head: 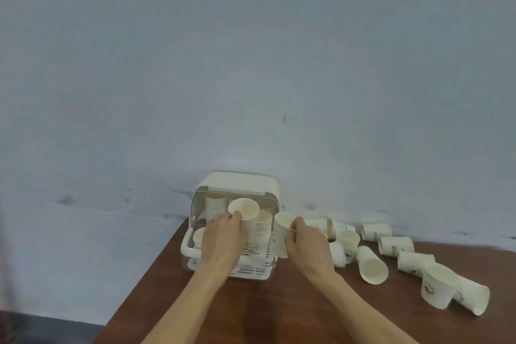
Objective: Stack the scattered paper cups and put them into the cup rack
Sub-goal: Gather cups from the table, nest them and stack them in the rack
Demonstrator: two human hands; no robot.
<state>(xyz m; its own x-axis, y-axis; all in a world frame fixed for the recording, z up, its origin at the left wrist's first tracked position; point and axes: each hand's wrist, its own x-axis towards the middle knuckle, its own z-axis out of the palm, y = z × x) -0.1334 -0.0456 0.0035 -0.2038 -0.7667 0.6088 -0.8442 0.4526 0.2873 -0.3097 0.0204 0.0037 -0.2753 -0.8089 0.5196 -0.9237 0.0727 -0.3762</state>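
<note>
Two hands | left grip [223, 240] holds cup stack [255, 229], base hidden | right grip [305, 246] holds single cup [282, 232]

The word "HELLO" under a small smiley mark is printed on a stack of paper cups [258, 234] standing at the front of the cup rack [237, 184], between the two hands. To the right, a cup lying on its side [396, 245] on the brown table [279, 313] bears dark lettering beginning "Be", the rest unreadable. Other fallen cups nearby carry similar dark print and small drawings, too blurred to read.
</note>
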